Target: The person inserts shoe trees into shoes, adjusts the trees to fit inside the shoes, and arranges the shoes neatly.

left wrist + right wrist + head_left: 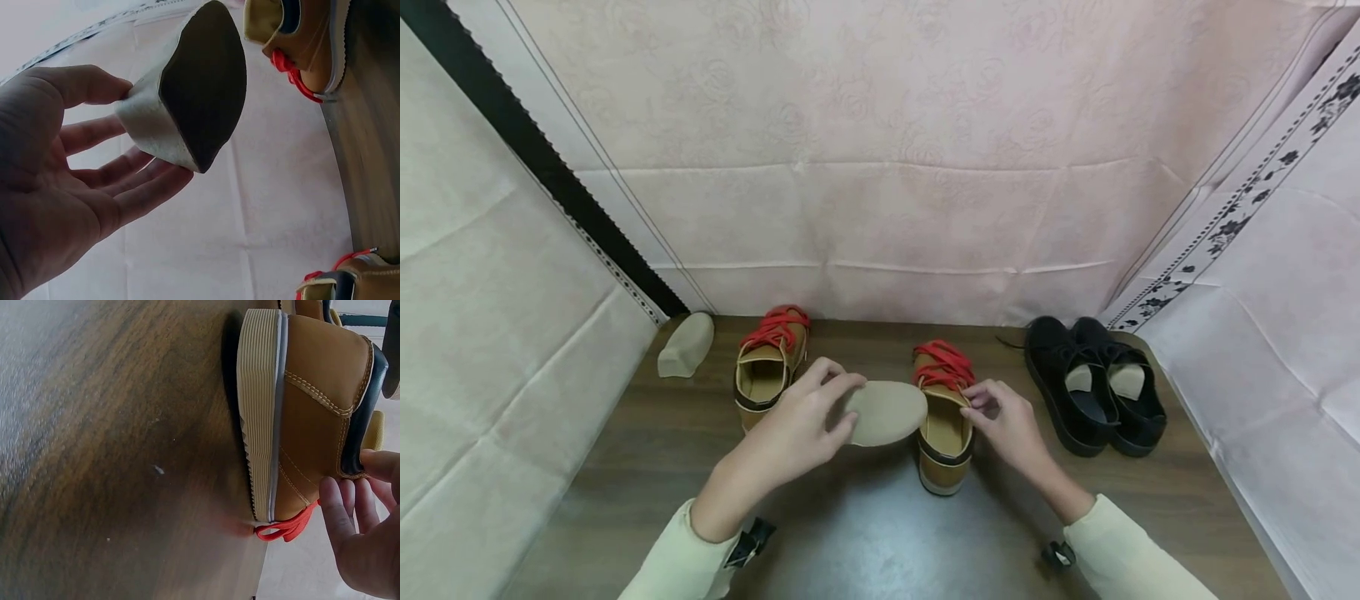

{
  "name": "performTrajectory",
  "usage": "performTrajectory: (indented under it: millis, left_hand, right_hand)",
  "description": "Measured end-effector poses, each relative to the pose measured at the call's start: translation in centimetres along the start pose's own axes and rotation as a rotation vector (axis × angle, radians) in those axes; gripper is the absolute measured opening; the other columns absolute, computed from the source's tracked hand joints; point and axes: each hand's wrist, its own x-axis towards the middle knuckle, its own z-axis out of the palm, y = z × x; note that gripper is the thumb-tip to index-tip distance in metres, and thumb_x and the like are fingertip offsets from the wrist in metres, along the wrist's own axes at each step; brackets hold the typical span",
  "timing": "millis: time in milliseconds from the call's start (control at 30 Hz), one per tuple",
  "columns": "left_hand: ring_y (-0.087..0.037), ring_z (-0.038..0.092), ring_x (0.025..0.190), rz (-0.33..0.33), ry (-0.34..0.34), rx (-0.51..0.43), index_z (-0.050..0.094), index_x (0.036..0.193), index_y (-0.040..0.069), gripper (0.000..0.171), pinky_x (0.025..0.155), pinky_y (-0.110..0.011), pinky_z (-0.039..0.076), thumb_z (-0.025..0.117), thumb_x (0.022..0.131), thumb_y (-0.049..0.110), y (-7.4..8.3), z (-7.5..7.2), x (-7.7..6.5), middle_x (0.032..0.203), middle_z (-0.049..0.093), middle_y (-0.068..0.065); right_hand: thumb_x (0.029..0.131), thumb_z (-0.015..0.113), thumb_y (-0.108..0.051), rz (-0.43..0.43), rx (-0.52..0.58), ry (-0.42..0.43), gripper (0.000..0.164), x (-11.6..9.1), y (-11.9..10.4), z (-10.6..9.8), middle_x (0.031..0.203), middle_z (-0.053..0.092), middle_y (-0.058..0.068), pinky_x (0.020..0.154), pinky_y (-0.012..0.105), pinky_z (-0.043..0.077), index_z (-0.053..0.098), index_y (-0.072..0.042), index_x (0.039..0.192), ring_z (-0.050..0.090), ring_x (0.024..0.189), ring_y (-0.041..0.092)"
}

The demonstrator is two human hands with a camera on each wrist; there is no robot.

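My left hand holds a beige toe-shaped shoe insert between thumb and fingers. The left wrist view shows the insert with its dark flat face turned away from the palm. Beside the tan shoe with red laces, my right hand pinches the opening's edge with thumb and fingertips. In the right wrist view, this shoe shows its ribbed pale sole and dark collar. The insert's rounded end overlaps the shoe's opening in the head view; whether they touch I cannot tell.
The matching tan shoe stands to the left, partly behind my left hand. Another beige insert lies at the far left. Two black shoes with pale inserts inside stand at right. A cloth wall rises behind the wooden table.
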Motion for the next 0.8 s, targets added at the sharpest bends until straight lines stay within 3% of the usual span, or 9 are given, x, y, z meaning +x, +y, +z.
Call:
performTrajectory:
  millis: [400, 800]
  left_hand:
    - [-0.010, 0.061, 0.080, 0.078, -0.039, -0.002, 0.069, 0.124, 0.006, 0.036, 0.067, -0.019, 0.054, 0.078, 0.090, 0.013, 1.1, 1.5, 0.4, 0.112, 0.059, -0.007]
    - [-0.011, 0.060, 0.084, 0.137, -0.079, 0.024, 0.069, 0.127, 0.006, 0.040, 0.069, -0.021, 0.055, 0.080, 0.092, 0.021, 1.8, 2.5, 0.9, 0.111, 0.058, -0.007]
  right_hand:
    - [0.088, 0.083, -0.012, 0.017, 0.018, -0.019, 0.019, 0.0, -0.2, -0.3, 0.091, 0.067, 0.002, 0.077, 0.028, 0.057, 0.074, -0.014, 0.105, 0.065, 0.085, 0.014]
    - [0.090, 0.081, -0.013, 0.014, 0.005, -0.035, 0.019, 0.0, 0.0, -0.3, 0.093, 0.066, 0.001, 0.075, 0.027, 0.055, 0.074, -0.016, 0.108, 0.064, 0.086, 0.014]
